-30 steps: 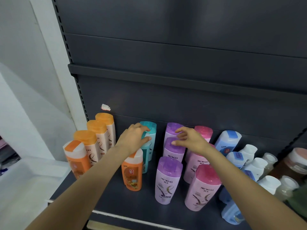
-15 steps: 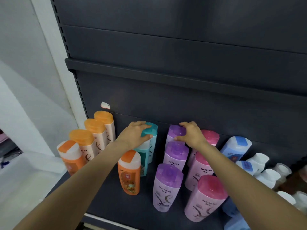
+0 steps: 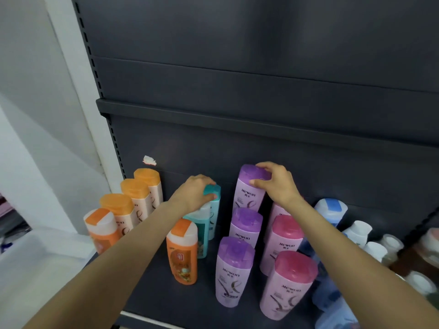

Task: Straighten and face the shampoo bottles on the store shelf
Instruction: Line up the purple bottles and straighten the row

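At the shelf's (image 3: 152, 298) back edge, left hand (image 3: 193, 194) grips the teal bottle's cap (image 3: 212, 189); right hand's (image 3: 276, 184) fingers (image 3: 257, 182) clasp the rear purple bottle's cap (image 3: 251, 173).

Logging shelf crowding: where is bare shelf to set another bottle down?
Bare shelf floor lies at the front, left of the front orange bottle, under the left forearm. A slimmer strip runs between it and the front purple bottle. Right of the pink bottles it is crowded.

My left hand (image 3: 193, 194) resting on the rear middle bottle (image 3: 213, 198), my right hand (image 3: 276, 184) gripping the back bottle (image 3: 249, 193) just right, two more bottles (image 3: 245, 225) standing in front.
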